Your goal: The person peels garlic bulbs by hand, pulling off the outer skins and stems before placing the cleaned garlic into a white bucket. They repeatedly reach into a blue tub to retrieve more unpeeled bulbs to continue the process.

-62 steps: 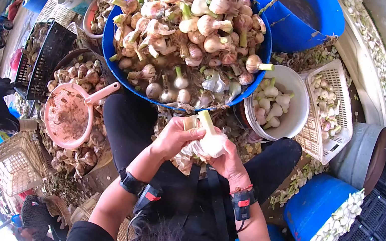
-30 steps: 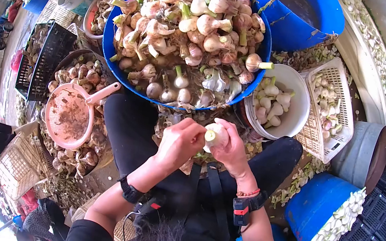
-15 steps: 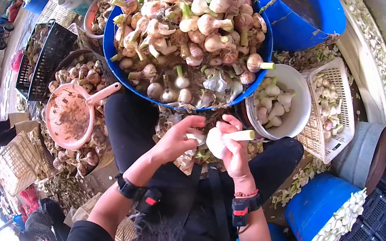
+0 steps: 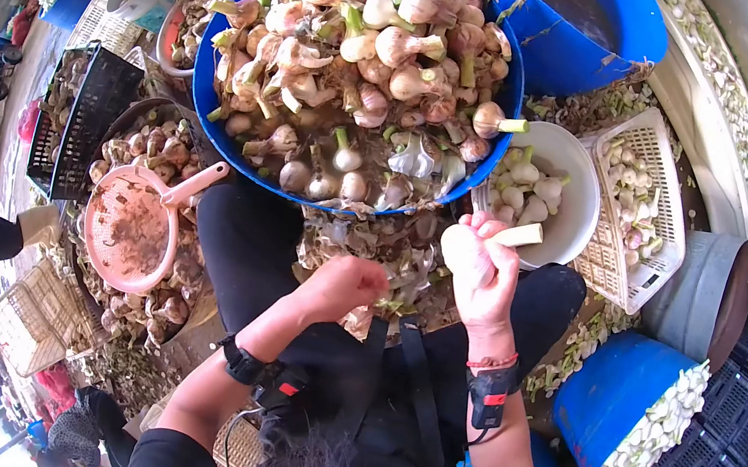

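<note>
My right hand (image 4: 485, 276) grips a peeled white garlic bulb (image 4: 462, 243) with its cut stem pointing right, right at the rim of the white bucket (image 4: 577, 229) that holds several peeled bulbs. My left hand (image 4: 348, 283) is closed over my lap above a heap of garlic skins (image 4: 390, 254); I cannot tell whether it holds anything. A big blue tub (image 4: 493, 160) heaped with unpeeled garlic (image 4: 363, 56) stands just ahead of my knees.
A pink colander (image 4: 131, 234) lies on a pan of dirty bulbs at the left. A white basket (image 4: 643, 203) of peeled garlic, a grey pot (image 4: 700, 305) and a blue barrel (image 4: 611, 403) stand at the right. Black crate (image 4: 85, 114) further left.
My right hand has carried the peeled bulb up and right, away from my left hand, to the white bucket's rim. My left hand has dropped to my lap and closed.
</note>
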The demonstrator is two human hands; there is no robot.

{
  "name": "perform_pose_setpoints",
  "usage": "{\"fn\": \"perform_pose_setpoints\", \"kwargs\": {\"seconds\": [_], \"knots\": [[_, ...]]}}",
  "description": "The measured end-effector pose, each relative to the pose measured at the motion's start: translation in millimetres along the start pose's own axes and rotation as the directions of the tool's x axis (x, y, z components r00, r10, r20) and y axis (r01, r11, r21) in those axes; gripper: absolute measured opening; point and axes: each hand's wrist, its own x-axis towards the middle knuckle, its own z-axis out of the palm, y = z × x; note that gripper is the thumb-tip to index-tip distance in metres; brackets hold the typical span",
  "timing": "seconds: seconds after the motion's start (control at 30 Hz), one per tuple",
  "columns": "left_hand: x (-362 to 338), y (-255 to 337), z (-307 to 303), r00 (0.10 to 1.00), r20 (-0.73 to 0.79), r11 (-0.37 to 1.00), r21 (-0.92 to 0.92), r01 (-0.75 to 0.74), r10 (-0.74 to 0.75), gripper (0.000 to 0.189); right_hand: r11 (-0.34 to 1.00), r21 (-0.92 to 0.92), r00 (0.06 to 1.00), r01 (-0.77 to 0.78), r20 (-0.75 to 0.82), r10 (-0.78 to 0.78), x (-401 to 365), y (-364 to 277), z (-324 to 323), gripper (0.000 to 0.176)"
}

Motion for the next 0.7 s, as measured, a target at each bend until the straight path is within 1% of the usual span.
{"fn": "perform_pose_setpoints", "kwargs": {"seconds": [0.03, 0.07, 0.1, 0.13, 0.17, 0.2, 0.23, 0.27, 0.33, 0.37, 0.43, 0.5, 0.53, 0.57, 0.6, 0.63, 0.67, 0.7], "knots": [[4, 1, 1, 0.979, -0.180, 0.986, -0.119, -0.115, 0.092, 0.018, 1.000, -0.002, 1.000, 0.001, -0.002, -0.001, 3, -1, -6, 0.016], [7, 2, 4, 0.920, -0.361, 0.945, -0.217, -0.243, 0.153, 0.023, 0.990, -0.129, 0.995, 0.047, 0.092, -0.035, 4, 1, -14, 0.011], [5, 26, -6, 0.933, -0.347, 0.915, -0.340, -0.218, 0.094, 0.027, 0.963, -0.249, 0.980, 0.102, 0.190, -0.055, 5, 3, -19, 0.011], [3, 38, -10, 0.957, -0.288, 0.877, -0.451, -0.169, 0.036, 0.025, 0.928, -0.365, 0.988, 0.078, 0.150, -0.024, 2, 5, -18, 0.014], [2, 46, -14, 0.974, -0.227, 0.828, -0.549, -0.115, -0.016, 0.024, 0.725, -0.570, 0.911, 0.386, 0.362, -0.200, 7, 8, -20, 0.021], [0, 54, -18, 0.973, -0.231, 0.829, -0.547, -0.113, -0.020, 0.024, 0.673, -0.608, 0.895, 0.422, 0.399, -0.201, 7, 6, -13, 0.024], [-3, 60, -20, 0.970, -0.242, 0.889, -0.452, -0.079, -0.037, 0.022, 0.617, -0.642, 0.880, 0.454, 0.432, -0.198, 5, 1, -6, 0.027], [-5, 64, -22, 0.966, -0.253, 0.935, -0.351, -0.042, -0.051, 0.021, 0.623, -0.640, 0.881, 0.451, 0.431, -0.196, 6, -1, -3, 0.027], [-5, 69, -25, 0.968, -0.240, 0.947, -0.322, -0.014, -0.068, 0.018, 0.344, -0.709, 0.783, 0.615, 0.599, -0.166, 10, -4, -3, 0.025], [-4, 70, -25, 0.970, -0.231, 0.955, -0.295, 0.006, -0.078, 0.016, 0.344, -0.713, 0.787, 0.611, 0.596, -0.163, 8, -4, -4, 0.025], [0, 69, -23, 0.962, -0.260, 0.961, -0.275, 0.013, -0.087, 0.014, 0.412, -0.693, 0.798, 0.592, 0.576, -0.177, 10, -3, -3, 0.021], [4, 66, -21, 0.960, -0.257, 0.963, -0.265, 0.042, -0.112, 0.013, 0.396, -0.694, 0.789, 0.602, 0.592, -0.163, 9, -2, -11, 0.023], [8, 58, -18, 0.960, -0.256, 0.964, -0.264, 0.042, -0.112, 0.013, 0.677, -0.615, 0.884, 0.404, 0.454, -0.115, 7, -2, -12, 0.020], [13, 46, -14, 0.965, -0.236, 0.968, -0.245, 0.055, -0.115, 0.012, 0.879, -0.446, 0.946, 0.169, 0.325, -0.017, 5, -2, -13, 0.018], [16, 35, -11, 0.969, -0.216, 0.972, -0.226, 0.068, -0.118, 0.012, 0.960, -0.271, 0.965, 0.065, 0.261, 0.009, 4, -1, -13, 0.014], [18, 27, -12, 0.970, -0.215, 0.973, -0.222, 0.068, -0.117, 0.012, 0.964, -0.218, 0.943, 0.152, 0.325, -0.075, 10, -2, -18, 0.018], [18, 18, -14, 0.980, -0.177, 0.992, -0.107, 0.068, -0.086, 0.012, 0.995, -0.041, 0.966, 0.094, 0.245, -0.082, 16, -2, -26, 0.023], [16, 11, -17, 0.989, -0.132, 0.998, 0.006, 0.062, -0.061, 0.012, 0.989, 0.140, 0.984, 0.049, 0.161, -0.071, 21, -5, -34, 0.028]]}}
